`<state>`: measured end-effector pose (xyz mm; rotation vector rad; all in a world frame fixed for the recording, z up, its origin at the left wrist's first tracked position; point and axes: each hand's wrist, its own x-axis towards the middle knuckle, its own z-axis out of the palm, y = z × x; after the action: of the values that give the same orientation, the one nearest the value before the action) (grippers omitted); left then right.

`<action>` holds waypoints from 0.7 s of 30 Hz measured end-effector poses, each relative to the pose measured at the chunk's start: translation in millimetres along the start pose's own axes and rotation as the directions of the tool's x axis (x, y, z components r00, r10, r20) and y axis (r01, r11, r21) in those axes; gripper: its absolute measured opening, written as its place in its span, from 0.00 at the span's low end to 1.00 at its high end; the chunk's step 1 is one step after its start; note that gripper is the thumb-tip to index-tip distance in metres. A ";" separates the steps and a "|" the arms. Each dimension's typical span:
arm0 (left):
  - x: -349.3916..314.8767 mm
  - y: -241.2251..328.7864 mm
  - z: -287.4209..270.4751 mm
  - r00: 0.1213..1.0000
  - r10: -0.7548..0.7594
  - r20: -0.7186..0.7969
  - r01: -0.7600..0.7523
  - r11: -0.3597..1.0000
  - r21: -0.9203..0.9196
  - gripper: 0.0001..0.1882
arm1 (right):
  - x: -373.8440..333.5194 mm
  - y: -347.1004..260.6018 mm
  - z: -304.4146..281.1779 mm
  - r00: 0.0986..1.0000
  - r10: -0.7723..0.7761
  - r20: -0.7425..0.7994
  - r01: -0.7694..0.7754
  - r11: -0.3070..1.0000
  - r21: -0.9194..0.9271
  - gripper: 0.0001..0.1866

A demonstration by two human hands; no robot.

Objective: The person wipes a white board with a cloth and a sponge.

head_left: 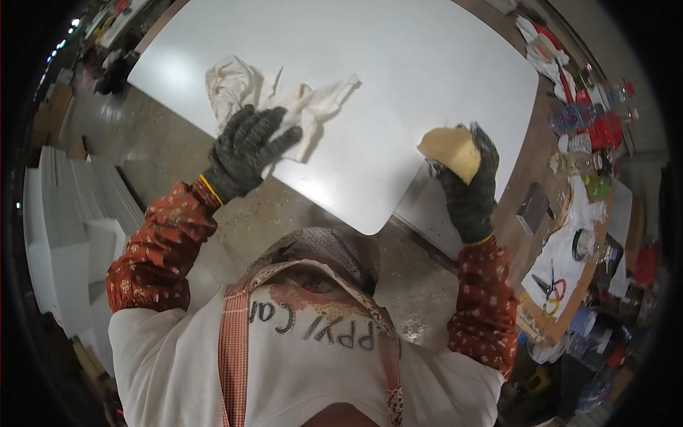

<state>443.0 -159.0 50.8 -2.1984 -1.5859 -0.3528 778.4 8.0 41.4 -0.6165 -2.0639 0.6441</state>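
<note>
A crumpled white cloth lies on a large white panel near its left edge. My left hand, in a dark knitted glove, rests on the near side of the cloth with its fingers stretched out. At the panel's right side, my right hand, gloved alike, grips a tan pad with a curved edge. Whether the pad is sponge or folded sandpaper, I cannot tell. It is held over the panel, and the right fingers are partly hidden behind it.
A stack of white boards stands at the left. Along the right runs a cluttered bench with plastic bottles, a dark box and scissors. Below the panel's rounded near corner, a second pale panel shows.
</note>
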 end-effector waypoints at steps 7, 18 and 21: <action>-86.8 -83.6 -5.0 0.827 -0.559 -0.061 0.528 0.734 0.426 0.27 | -98.8 -75.9 9.7 0.858 0.097 0.505 -0.237 0.946 0.221 0.25; -258.8 1.3 -7.6 -0.007 -0.981 0.195 0.900 -0.091 -0.427 0.28 | 34.0 -111.1 73.6 0.576 -0.402 0.711 0.271 0.915 0.298 0.33; -325.9 53.6 8.1 -0.204 -0.970 0.131 0.806 -0.242 -0.540 0.26 | 84.0 -123.9 138.4 0.417 -0.493 0.764 0.384 0.857 0.344 0.35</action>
<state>388.3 -444.8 -105.7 -0.1881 -2.8069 -1.6215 596.2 -60.7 102.0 0.4720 -2.8845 0.8176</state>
